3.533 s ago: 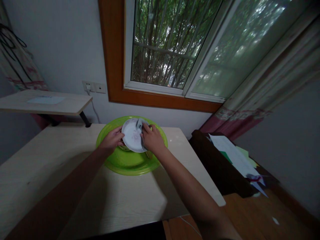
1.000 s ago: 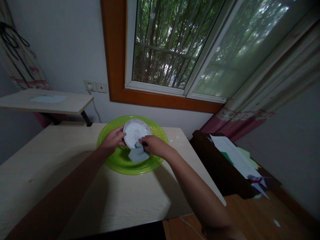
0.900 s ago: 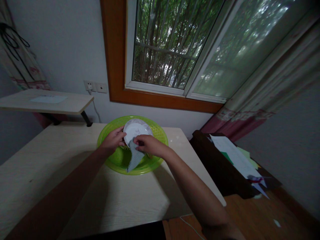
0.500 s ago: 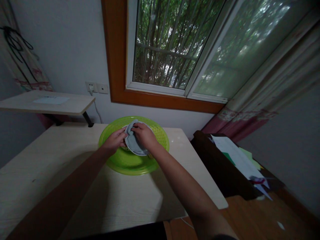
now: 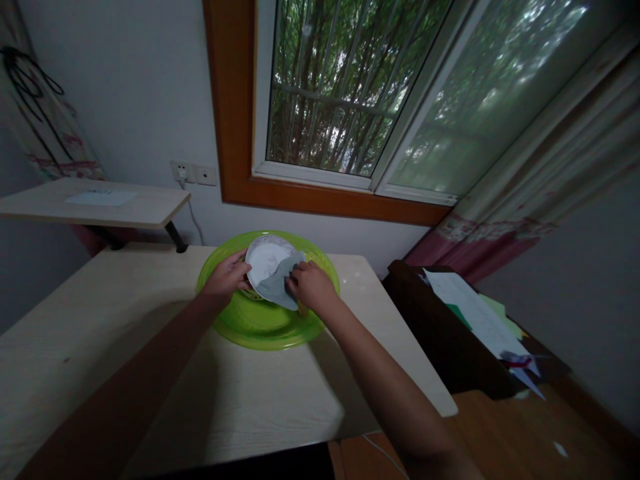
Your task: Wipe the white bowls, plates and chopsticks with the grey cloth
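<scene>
A white plate [image 5: 265, 257] with a patterned rim is tilted over a large green basin [image 5: 255, 327]. Its left edge is gripped by my left hand [image 5: 227, 275], thumb on the upper face and fingers beneath. Bunched in my right hand [image 5: 311, 285] is a grey cloth [image 5: 279, 283], pressed on the lower right part of the plate. The cloth covers that side of the plate, while the upper left shows bare. Something small and yellowish [image 5: 303, 309] shows just under my right hand; I cannot make out what it is.
The basin stands on a pale wooden table [image 5: 260, 393] near the wall. At the left is a raised shelf [image 5: 150, 203] with a sheet of paper [image 5: 100, 198] on it. Right of the table, papers [image 5: 470, 313] lie on a dark cabinet [image 5: 430, 333].
My right hand has moved right and slightly down across the plate with the cloth, uncovering the plate's upper left. My left hand keeps its grip on the edge.
</scene>
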{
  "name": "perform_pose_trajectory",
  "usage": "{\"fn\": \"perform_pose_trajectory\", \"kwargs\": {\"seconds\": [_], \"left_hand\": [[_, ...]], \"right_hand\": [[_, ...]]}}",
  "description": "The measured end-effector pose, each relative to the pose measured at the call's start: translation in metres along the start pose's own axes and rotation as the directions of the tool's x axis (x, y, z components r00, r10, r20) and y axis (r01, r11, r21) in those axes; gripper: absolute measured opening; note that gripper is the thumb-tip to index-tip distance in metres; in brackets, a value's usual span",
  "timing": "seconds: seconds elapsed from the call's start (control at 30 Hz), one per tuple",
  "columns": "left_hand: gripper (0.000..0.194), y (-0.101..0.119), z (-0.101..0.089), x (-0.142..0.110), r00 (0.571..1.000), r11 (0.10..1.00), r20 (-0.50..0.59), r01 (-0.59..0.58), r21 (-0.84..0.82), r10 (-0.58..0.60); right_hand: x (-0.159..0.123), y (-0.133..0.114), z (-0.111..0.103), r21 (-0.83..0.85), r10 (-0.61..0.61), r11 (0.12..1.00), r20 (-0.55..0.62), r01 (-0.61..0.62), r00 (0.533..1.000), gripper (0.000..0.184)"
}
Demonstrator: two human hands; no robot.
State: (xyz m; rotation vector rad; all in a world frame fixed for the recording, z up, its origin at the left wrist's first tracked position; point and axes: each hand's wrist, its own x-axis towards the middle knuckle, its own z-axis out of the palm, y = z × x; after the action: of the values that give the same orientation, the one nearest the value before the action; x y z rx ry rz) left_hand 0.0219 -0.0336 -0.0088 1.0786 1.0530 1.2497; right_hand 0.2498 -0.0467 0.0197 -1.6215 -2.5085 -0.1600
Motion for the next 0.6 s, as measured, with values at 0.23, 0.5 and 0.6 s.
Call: {"fn": "perform_pose_trajectory", "kwargs": {"seconds": [0.23, 0.5, 0.6], "left_hand": [[0.061, 0.002, 0.003, 0.000, 0.999, 1.000, 0.029, 0.021, 0.002, -0.021], [0.041, 0.004, 0.006, -0.003, 0.993, 0.999, 0.110, -0.044, -0.002, 0.044], [0.035, 0.005, 0.008, -0.004, 0.991, 0.998, 0.115, -0.064, 0.017, 0.062]], "right_hand": [[-0.005, -0.001, -0.002, 0.323, -0.322, 0.900, 0.034, 0.294, 0.946, 0.014], [0.030, -0.029, 0.014, 0.425, -0.367, 0.782, -0.279, 0.456, 0.888, 0.027], [0.041, -0.029, 0.015, 0.359, -0.320, 0.835, -0.299, 0.417, 0.899, 0.031]]}}
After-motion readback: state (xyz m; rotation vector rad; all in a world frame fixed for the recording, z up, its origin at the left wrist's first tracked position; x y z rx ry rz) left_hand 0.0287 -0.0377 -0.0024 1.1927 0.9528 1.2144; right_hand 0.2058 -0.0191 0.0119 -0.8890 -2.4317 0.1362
